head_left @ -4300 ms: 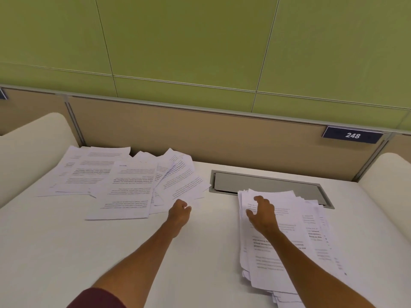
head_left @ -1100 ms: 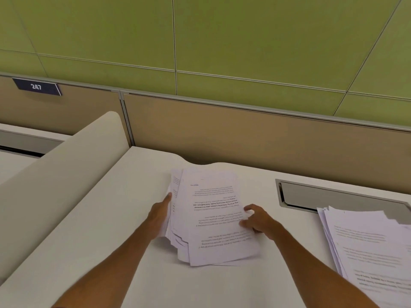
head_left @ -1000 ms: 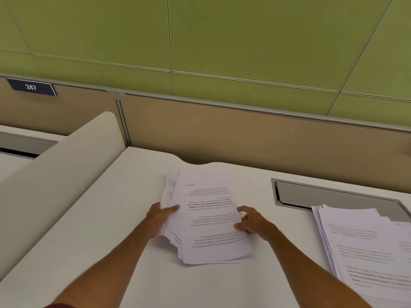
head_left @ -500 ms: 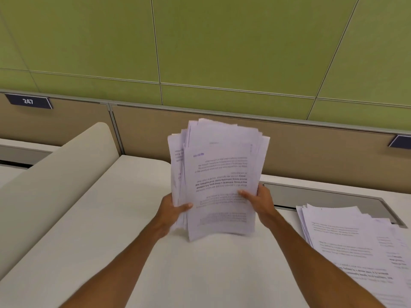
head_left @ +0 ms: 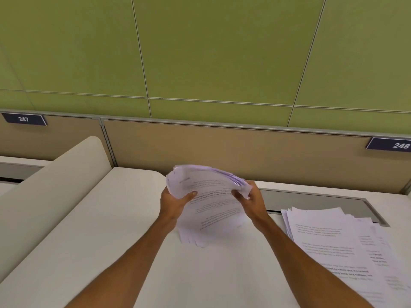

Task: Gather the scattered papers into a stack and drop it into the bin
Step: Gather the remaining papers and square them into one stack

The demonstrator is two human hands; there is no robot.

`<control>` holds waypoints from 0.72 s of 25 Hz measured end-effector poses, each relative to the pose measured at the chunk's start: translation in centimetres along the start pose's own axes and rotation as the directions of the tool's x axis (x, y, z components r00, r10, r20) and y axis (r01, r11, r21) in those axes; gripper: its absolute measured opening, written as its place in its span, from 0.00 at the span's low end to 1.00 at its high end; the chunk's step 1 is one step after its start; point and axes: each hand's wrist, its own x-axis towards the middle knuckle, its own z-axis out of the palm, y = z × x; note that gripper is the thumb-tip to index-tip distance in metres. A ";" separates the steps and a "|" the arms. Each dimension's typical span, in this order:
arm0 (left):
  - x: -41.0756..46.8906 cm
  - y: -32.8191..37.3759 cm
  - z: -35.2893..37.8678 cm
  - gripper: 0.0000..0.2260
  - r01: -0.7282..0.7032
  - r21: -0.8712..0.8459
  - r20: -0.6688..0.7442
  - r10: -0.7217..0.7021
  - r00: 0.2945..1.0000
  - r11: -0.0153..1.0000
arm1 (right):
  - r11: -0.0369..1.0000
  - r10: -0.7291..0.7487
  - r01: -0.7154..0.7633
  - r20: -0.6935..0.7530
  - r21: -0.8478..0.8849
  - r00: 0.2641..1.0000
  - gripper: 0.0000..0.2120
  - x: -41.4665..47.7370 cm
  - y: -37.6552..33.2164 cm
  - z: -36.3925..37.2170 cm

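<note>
A bundle of white printed papers (head_left: 213, 205) hangs above the middle of the white desk (head_left: 106, 230). My left hand (head_left: 174, 200) grips its left edge and my right hand (head_left: 250, 200) grips its right edge. The sheets bow upward at the top and their lower ends droop toward the desk. A second stack of printed papers (head_left: 338, 245) lies flat on the desk to the right, fanned a little. No bin shows in view.
A grey recessed cable tray (head_left: 311, 200) is set in the desk behind the right stack. A tan partition (head_left: 244, 150) with number plates 247 and 248 backs the desk. A cream curved divider (head_left: 51, 187) rises on the left.
Both hands gathered the left papers into one bundle and lifted it off the desk. In the last half second the upright bundle tipped back and bent, moving slightly right.
</note>
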 end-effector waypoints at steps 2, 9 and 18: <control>-0.1 -0.3 0.3 0.27 0.021 -0.021 -0.028 -0.022 0.999 1.000 | 1.000 0.000 0.000 0.031 -0.001 1.000 0.08 -0.4 0.0 -0.4; -0.4 0.0 1.4 0.18 0.028 0.178 0.068 -0.041 0.997 0.984 | 0.990 0.138 -0.138 0.074 -0.015 0.988 0.14 -1.3 0.7 -2.4; -1.4 -5.2 -0.9 0.05 0.430 0.396 -0.029 -0.457 0.889 0.812 | 0.752 0.617 -0.561 0.071 -0.346 0.784 0.16 -3.4 5.6 -6.8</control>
